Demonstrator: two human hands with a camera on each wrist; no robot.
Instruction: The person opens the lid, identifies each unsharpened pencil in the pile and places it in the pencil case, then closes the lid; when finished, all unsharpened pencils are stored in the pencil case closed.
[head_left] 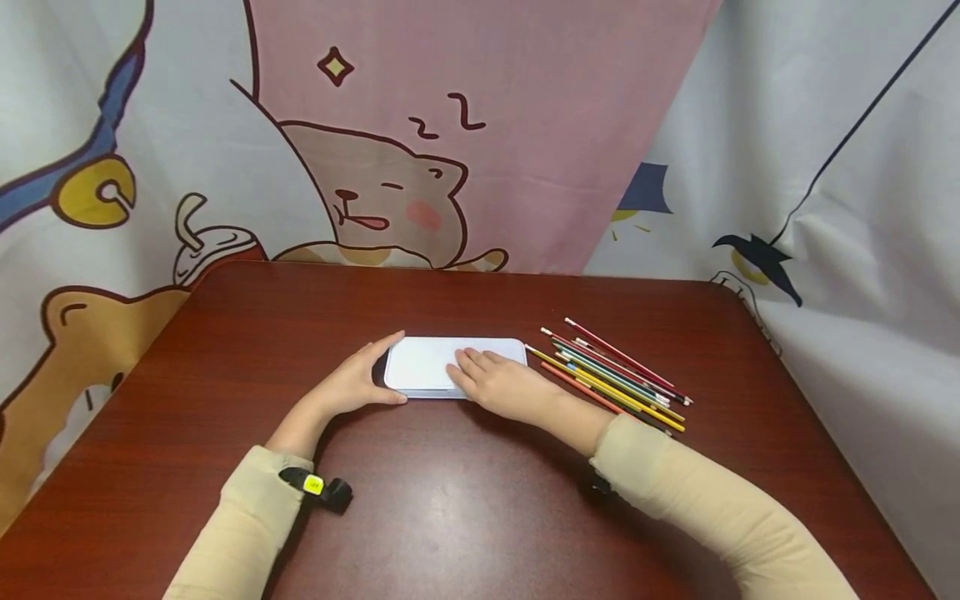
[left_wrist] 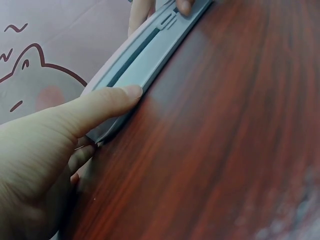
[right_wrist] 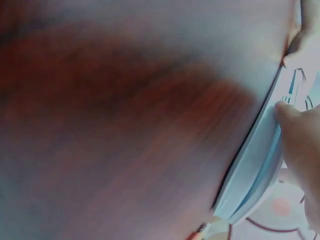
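Observation:
A flat white pencil case (head_left: 420, 362) with rounded corners lies on the table. My left hand (head_left: 347, 385) grips its left end, thumb along the front side and fingers round the back. My right hand (head_left: 506, 387) rests over the lid, its fingers lying on top. In the right wrist view, the right thumb (right_wrist: 287, 117) presses at the small catch on the front side. A dark line between lid and body shows on the case's front (left_wrist: 135, 57) in the left wrist view. Several pencils (head_left: 607, 375) lie in a loose bundle just right of the case.
The dark red-brown wooden table (head_left: 442, 500) has rounded far corners. A cartoon-printed curtain (head_left: 525, 142) hangs right behind it and along both sides. The right forearm passes close to the near ends of the pencils.

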